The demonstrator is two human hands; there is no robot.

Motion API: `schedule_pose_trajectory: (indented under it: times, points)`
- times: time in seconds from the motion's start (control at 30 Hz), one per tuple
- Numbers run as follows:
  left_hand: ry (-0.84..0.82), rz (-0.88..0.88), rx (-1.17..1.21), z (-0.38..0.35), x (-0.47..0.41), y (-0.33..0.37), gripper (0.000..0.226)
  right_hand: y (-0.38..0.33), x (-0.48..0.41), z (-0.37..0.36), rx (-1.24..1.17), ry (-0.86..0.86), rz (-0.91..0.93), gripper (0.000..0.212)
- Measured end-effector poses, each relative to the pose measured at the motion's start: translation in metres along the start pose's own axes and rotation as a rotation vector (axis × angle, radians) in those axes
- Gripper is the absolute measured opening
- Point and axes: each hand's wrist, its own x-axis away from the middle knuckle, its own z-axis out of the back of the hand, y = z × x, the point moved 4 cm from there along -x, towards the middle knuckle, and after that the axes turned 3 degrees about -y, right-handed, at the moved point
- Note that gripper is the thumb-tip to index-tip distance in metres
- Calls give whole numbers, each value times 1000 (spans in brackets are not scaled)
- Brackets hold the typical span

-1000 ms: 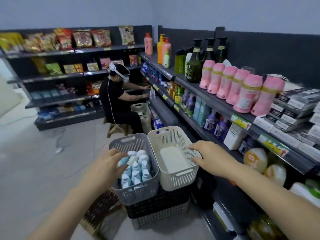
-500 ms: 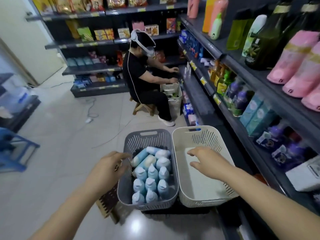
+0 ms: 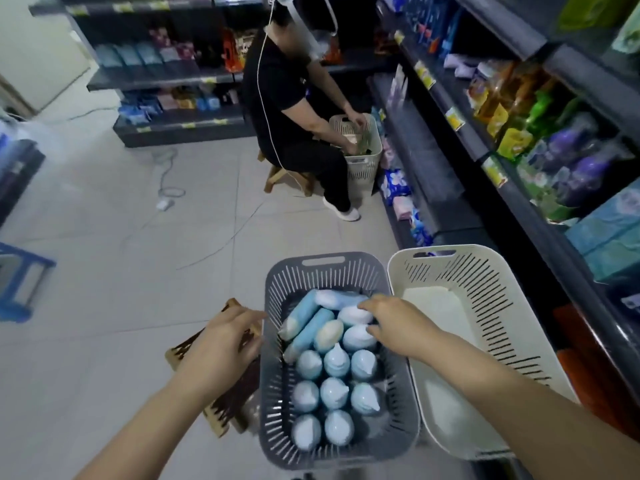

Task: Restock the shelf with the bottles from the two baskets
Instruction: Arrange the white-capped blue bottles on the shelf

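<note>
Two baskets: grey basket [image 3: 277, 393] is loaded, white basket [image 3: 502, 323] just beside it on the right shows only a bare floor.
Bottles: a dozen or more pale blue bottles [image 3: 334, 393] in the grey basket. Most stand upright in rows; a few lie flat at the far end.
Change, right hand: half a second ago it hovers over the white basket. Now the right hand [image 3: 394, 327] is across the shared rim and down on the far-end bottles in the grey one.
Right hand state: index and thumb bracket one lying bottle, fingertips touching it. Can't tell if the pinch has closed. Nothing lifted yet.
Change, left hand: barely any. The left hand [image 3: 221, 341] stays at the grey basket's outer left wall.
Left hand state: fingers loosely bent, tips at the rim, nothing held. Looks like steadying, not gripping.
Change, view: head has tipped down, so the upper shelves are gone from view and the baskets fill the lower middle.
Shelf: the shelf [image 3: 433, 174] runs along the right, well apart from both hands. Its lower tier has a bare dark stretch.
Meaning: my read is that the white basket is done and the grey one is now the source. This is the start of a pick, with no bottle from this batch on the shelf yet.
Risk: the lying bottles rest loose on the upright ones, so pulling one could topple its neighbours.
Other: a seated person [image 3: 287, 109] works at another basket further down the aisle. A brown crate [image 3: 235, 396] sits below the left hand.
</note>
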Motion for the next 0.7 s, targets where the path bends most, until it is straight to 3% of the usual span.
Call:
schedule_pose_trajectory:
  times: [0.17, 0.33, 0.53, 0.7]
  points:
    - [-73, -95, 7, -7, -44, -39, 35, -11, -61, -27, -67, -77, 15, 41]
    - [-120, -172, 40, -21, -72, -56, 37, -20, -102, -64, 87, -232, 44, 33]
    - [-96, -141, 70, -34, -85, -69, 38, -13, -123, -105, 152, -411, 147, 38]
    - [-106, -95, 98, -46, -83, -75, 37, -2, -131, -127, 94, -415, 184, 36]
